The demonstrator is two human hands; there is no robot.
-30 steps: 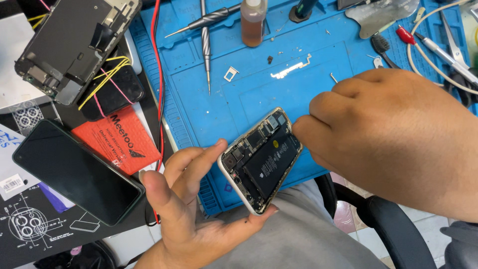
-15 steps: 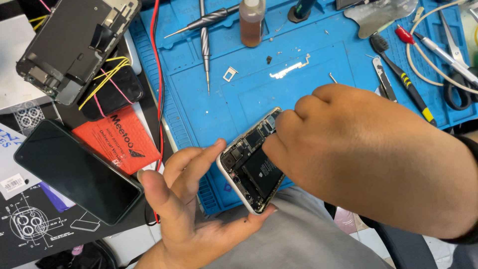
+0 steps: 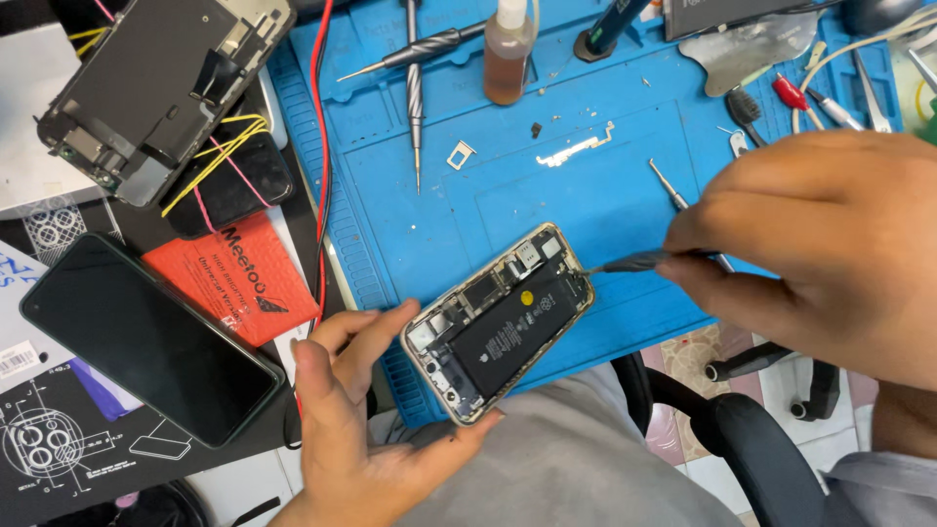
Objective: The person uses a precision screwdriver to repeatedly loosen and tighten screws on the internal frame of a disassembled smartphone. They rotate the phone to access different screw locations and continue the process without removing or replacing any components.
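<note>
The left hand is cradling an opened phone, fingers loosely curled along its gold edge, over the near rim of the blue mat. The right hand is pinching a thin dark tool, its tip touching the phone's upper corner. Farther off are lying a small metal bracket, a screwdriver and a brown bottle; a dark phone is resting well left.

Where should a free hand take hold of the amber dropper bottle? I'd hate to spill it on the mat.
Grip the amber dropper bottle around its round body, coming from its right side. It stands upright, and two screwdrivers lie close on its left, while the mat to its right is barer.
</note>
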